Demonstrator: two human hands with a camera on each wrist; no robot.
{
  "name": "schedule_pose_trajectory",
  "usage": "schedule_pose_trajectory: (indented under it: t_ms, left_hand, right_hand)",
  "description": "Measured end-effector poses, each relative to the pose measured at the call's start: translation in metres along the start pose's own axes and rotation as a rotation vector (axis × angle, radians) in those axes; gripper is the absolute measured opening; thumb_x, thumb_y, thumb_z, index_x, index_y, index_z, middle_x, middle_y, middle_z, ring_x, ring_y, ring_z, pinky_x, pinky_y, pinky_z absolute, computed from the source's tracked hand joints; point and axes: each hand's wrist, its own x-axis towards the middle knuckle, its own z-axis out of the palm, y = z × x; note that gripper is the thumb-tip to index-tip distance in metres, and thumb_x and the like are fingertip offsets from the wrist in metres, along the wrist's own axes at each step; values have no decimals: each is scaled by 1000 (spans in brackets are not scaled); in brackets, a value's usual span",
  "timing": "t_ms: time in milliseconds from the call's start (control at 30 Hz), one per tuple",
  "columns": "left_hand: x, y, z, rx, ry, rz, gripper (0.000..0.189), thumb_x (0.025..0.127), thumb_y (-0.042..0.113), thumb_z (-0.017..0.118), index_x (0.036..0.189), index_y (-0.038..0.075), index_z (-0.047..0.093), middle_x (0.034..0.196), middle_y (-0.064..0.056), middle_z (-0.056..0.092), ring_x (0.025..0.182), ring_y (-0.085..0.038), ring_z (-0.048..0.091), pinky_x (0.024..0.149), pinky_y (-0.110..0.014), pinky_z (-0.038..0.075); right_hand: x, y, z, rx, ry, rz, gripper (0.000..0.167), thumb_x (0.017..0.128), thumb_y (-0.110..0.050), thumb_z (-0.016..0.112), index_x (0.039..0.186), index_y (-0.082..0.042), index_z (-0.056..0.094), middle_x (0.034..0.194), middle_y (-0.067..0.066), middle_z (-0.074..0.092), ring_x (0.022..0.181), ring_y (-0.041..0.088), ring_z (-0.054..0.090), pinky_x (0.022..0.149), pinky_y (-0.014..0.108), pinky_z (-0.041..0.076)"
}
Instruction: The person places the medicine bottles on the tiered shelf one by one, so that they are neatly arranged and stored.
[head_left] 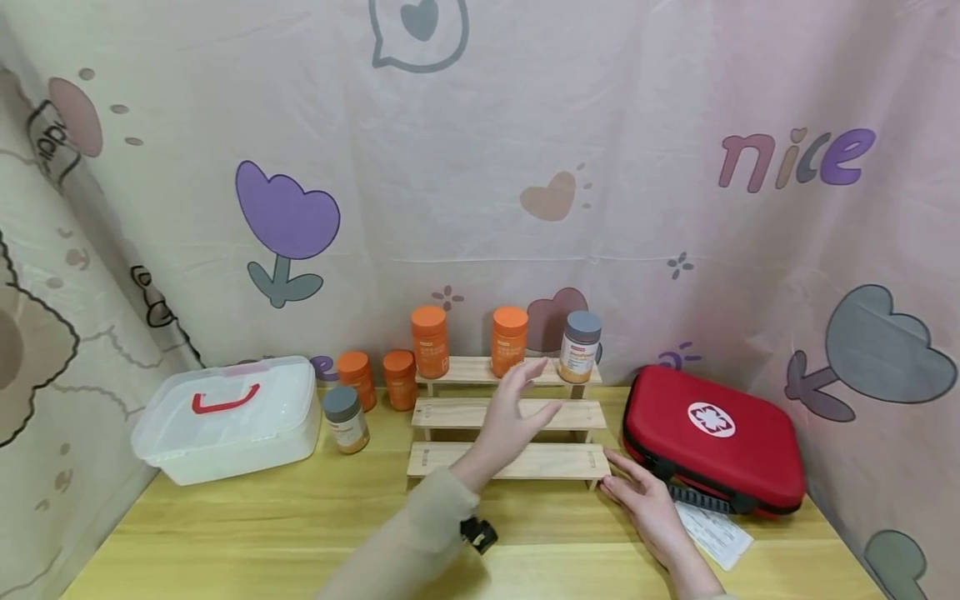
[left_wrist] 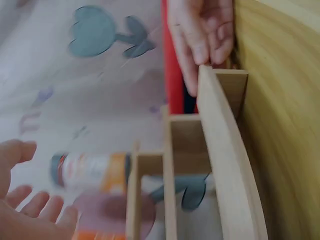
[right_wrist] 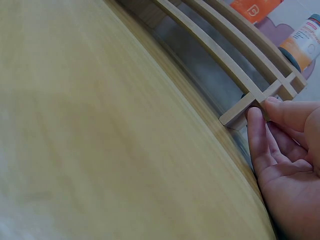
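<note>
A three-step wooden display rack [head_left: 510,412] stands on the table. My left hand [head_left: 504,429] is raised over its middle, fingers spread and holding nothing. At the right end of the lowest step, my right hand [head_left: 647,504] grips the corner between thumb and fingers, as the right wrist view shows at the rack's end [right_wrist: 250,102]. Along the top step stand two orange bottles, one at the left [head_left: 430,343] and one in the middle [head_left: 509,342], plus a grey-lidded supplement bottle [head_left: 580,348] at the right. The left hand [left_wrist: 30,210] appears near that bottle [left_wrist: 92,171].
Left of the rack are two smaller orange bottles [head_left: 356,379] [head_left: 400,381] and another grey-lidded bottle [head_left: 346,421]. A clear plastic box [head_left: 232,425] with a red handle sits farther left. On the right lies a red first-aid case [head_left: 720,433], with a printed paper slip [head_left: 712,533] partly under it.
</note>
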Motion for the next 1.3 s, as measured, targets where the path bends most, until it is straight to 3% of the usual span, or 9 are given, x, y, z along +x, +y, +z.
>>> schedule_pose_trajectory:
  t_ms: [167, 300, 533, 733, 867, 1033, 1200, 1300]
  left_hand:
    - [-25, 4, -52, -65, -5, -90, 48, 85, 8, 72, 130, 5, 55, 129, -12, 56, 120, -27, 52, 104, -40, 38]
    - [-43, 3, -95, -51, 59, -123, 46, 85, 5, 71, 128, 0, 55, 126, -19, 57, 117, -33, 53, 103, -45, 38]
    - [-64, -12, -158, 70, 210, -137, 47, 86, 6, 71, 129, 2, 54, 124, -13, 60, 116, -32, 54, 101, -40, 41]
    - [-75, -22, -200, 265, 359, -209, 48, 87, 9, 70, 131, 1, 52, 127, -19, 54, 118, -35, 52, 100, -50, 39]
    - [-81, -30, -215, 357, 373, -280, 54, 87, 10, 71, 135, 1, 48, 131, -22, 47, 122, -40, 46, 103, -54, 34]
    - [-86, -45, -222, 402, 344, -323, 61, 86, 10, 72, 139, -2, 42, 138, -24, 40, 126, -42, 39, 106, -53, 30]
    - [-85, -60, -223, 427, 317, -314, 69, 84, 8, 74, 141, -4, 37, 141, -26, 35, 127, -42, 36, 106, -54, 29]
    - [-83, -65, -221, 427, 302, -307, 75, 83, 8, 74, 143, -6, 31, 142, -28, 32, 128, -43, 33, 105, -55, 28]
  right_hand:
    - [1, 1, 0, -12, 7, 4, 57, 90, 2, 61, 142, 5, 39, 145, 14, 37, 104, 9, 61, 89, 28, 50]
    - [1, 2, 0, -10, 21, 25, 57, 90, 0, 63, 142, 3, 40, 141, 8, 42, 104, 10, 61, 89, 29, 50]
    - [1, 1, -3, -5, 16, 38, 59, 89, -3, 64, 143, 1, 40, 131, -7, 48, 107, 8, 59, 91, 29, 49]
    - [1, 2, -3, -16, 1, 36, 60, 90, -4, 64, 143, 1, 39, 133, -5, 46, 108, 7, 59, 91, 29, 49]
    - [1, 3, -3, -20, 1, 28, 59, 90, -3, 63, 143, 2, 39, 133, -5, 46, 108, 6, 58, 91, 28, 49]
    - [1, 3, -3, -19, -4, 25, 59, 90, -3, 63, 144, 2, 38, 132, -6, 47, 108, 6, 58, 91, 28, 48]
    - [1, 3, -2, -18, -9, 29, 60, 90, -3, 63, 144, 2, 38, 141, 8, 39, 108, 6, 58, 91, 29, 48]
    - [1, 2, -2, -18, -7, 31, 60, 90, -3, 63, 144, 2, 38, 142, 9, 38, 108, 6, 59, 91, 29, 48]
